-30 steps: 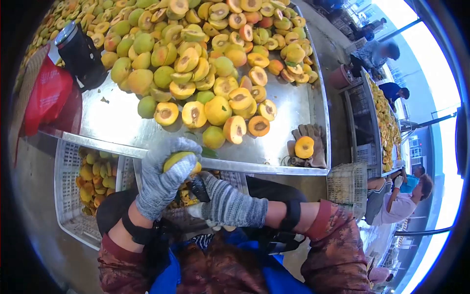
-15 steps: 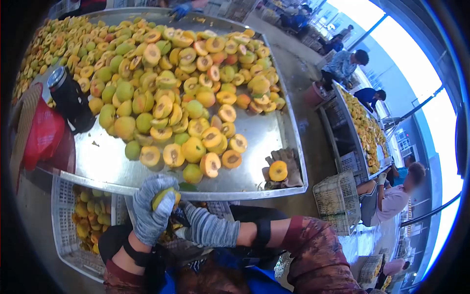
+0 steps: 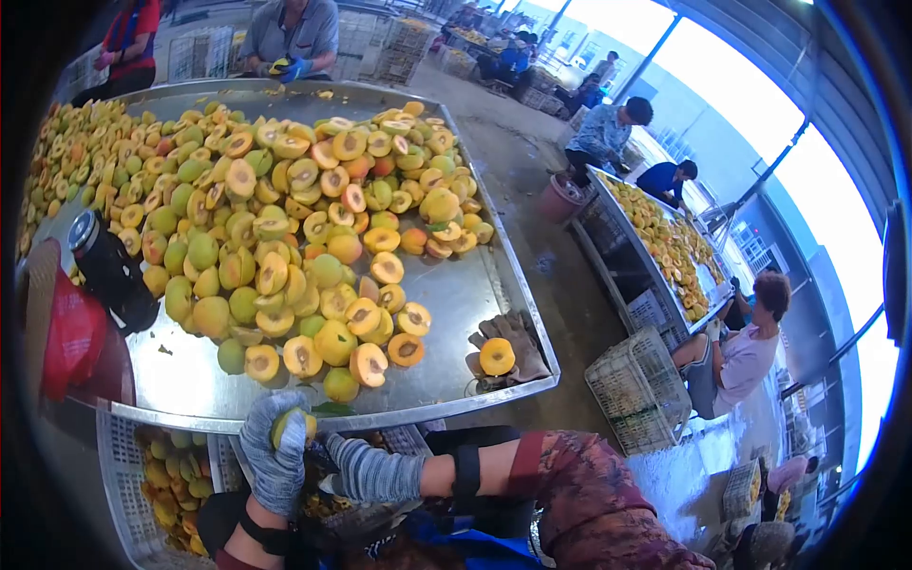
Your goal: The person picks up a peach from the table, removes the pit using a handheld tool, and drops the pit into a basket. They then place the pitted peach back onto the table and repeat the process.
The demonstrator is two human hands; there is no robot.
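My left hand [image 3: 273, 454], in a grey knitted glove, is closed around a yellow-green peach [image 3: 310, 427] just below the near rim of the metal table [image 3: 427, 410]. Close beside it on the right is my right hand [image 3: 375, 469], in a matching glove, its fingers curled toward the peach. A dark shape shows at those fingers, but I cannot tell what it is. Beyond the rim lies a big heap of halved peaches [image 3: 285, 275], several with brown-centred cut faces up. One peach half [image 3: 497, 357] rests on a brown glove [image 3: 524, 353] at the right corner.
A black flask [image 3: 114, 275] and red bag [image 3: 71, 332] sit at the table's left. Below is a crate of peaches [image 3: 171, 484]. Across the table a person [image 3: 294, 38] wears blue gloves. To the right stand a white crate [image 3: 636, 389] and another peach table [image 3: 655, 237] with people.
The view has tilted up and shifted, bringing people across the table into sight. My left hand still holds the peach, with my right hand close by it.
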